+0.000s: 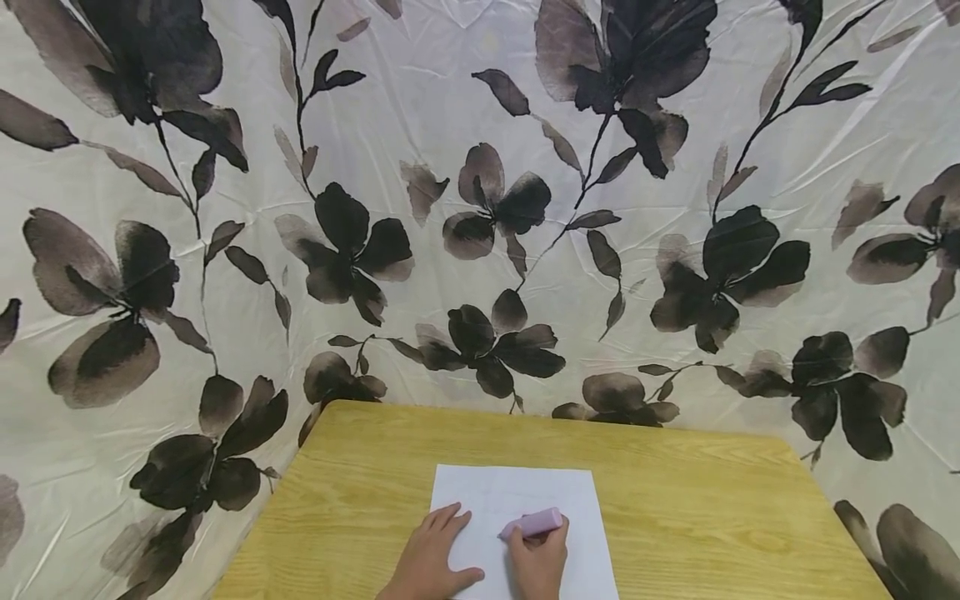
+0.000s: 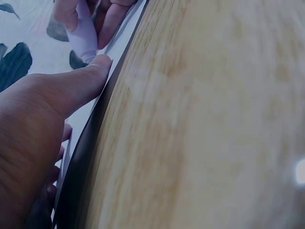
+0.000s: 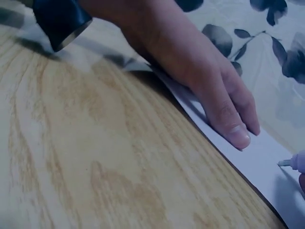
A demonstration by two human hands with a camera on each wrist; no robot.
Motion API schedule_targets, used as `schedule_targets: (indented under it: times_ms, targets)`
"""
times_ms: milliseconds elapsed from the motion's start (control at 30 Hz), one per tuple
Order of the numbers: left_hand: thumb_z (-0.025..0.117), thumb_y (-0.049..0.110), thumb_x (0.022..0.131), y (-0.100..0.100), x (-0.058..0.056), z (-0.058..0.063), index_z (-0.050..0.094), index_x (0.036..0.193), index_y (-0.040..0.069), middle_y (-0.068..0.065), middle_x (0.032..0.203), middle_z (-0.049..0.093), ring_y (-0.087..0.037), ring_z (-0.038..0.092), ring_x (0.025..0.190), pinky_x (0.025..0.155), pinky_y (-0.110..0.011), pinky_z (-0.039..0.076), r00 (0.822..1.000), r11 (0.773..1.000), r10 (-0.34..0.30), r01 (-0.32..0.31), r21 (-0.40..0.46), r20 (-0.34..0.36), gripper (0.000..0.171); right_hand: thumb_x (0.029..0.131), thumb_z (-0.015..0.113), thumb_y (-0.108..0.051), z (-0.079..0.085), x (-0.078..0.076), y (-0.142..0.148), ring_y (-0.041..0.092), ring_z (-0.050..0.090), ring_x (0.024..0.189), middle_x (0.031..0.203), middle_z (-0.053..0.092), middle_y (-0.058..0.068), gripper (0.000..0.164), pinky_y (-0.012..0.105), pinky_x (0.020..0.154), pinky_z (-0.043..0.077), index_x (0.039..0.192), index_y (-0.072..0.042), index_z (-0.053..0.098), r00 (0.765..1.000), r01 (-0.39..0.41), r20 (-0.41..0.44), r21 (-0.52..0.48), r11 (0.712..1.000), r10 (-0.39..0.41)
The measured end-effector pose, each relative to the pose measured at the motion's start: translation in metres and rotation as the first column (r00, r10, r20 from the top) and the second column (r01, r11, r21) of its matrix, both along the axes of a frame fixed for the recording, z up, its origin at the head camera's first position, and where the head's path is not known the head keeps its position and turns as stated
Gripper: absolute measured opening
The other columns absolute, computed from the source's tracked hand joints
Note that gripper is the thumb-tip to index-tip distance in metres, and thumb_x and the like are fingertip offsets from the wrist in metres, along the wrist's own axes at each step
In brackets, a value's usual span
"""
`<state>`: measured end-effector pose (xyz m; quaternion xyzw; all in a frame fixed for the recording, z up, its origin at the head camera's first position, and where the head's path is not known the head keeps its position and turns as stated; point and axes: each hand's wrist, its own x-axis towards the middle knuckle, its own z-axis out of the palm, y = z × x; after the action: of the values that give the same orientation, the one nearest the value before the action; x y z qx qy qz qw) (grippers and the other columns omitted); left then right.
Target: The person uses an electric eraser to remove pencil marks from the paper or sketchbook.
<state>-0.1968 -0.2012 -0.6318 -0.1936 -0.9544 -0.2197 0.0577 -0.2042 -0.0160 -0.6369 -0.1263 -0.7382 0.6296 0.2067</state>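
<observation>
A sheet of white paper lies on the wooden table. My left hand rests on its left part, fingers and thumb spread. In the head view my right hand pinches a thick lilac marker, which lies slanted, its narrow tip pointing left and down toward the sheet. The right wrist view catches only the pale tip end of the marker close above the paper; I cannot tell whether it touches. Beyond the left thumb, the left wrist view shows the marker between the right hand's fingers.
The yellow wood-grain table extends to both sides of the sheet. Behind it hangs a white cloth printed with dark flowers. Near the left wrist is a dark cylindrical object in the right wrist view.
</observation>
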Motion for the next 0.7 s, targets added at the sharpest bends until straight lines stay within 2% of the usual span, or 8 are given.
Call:
schedule_targets:
  times_ms: [300,500,700]
  targets:
    - [0.059,0.073,0.078,-0.0001,0.0001,0.0002,0.054,0.137,0.008,-0.012,0.141,0.049,-0.034,0.043,0.128,0.100,-0.056,0.041,1.000,1.000,0.004,-0.003,-0.012,0.020,0.088,0.069,0.071,0.009,-0.0025,0.0001,-0.0003,0.016,0.063,0.076,0.092,0.065,0.008,0.051,0.023,0.064,0.054,0.110,-0.002,0.042,1.000,-0.021,0.007,0.000,1.000,0.021]
    - [0.061,0.071,0.079,0.0007,0.0016,0.0040,0.054,0.136,0.006,-0.014,0.139,0.050,-0.035,0.045,0.127,0.098,-0.057,0.041,1.000,1.000,-0.003,0.003,-0.002,-0.002,0.087,0.069,0.072,0.009,-0.0029,-0.0003,-0.0004,0.014,0.063,0.073,0.090,0.065,0.007,0.050,0.022,0.062,0.054,0.108,-0.003,0.043,0.999,-0.034,-0.016,0.006,0.999,0.034]
    - [0.060,0.072,0.079,0.0009,0.0017,0.0013,0.055,0.136,0.007,-0.013,0.139,0.050,-0.034,0.045,0.126,0.097,-0.056,0.042,1.000,1.000,-0.002,0.002,-0.005,-0.011,0.086,0.068,0.072,0.007,-0.0031,0.0006,-0.0003,0.011,0.061,0.068,0.088,0.065,0.005,0.050,0.022,0.059,0.053,0.108,-0.003,0.043,0.999,-0.030,-0.032,0.039,0.999,0.031]
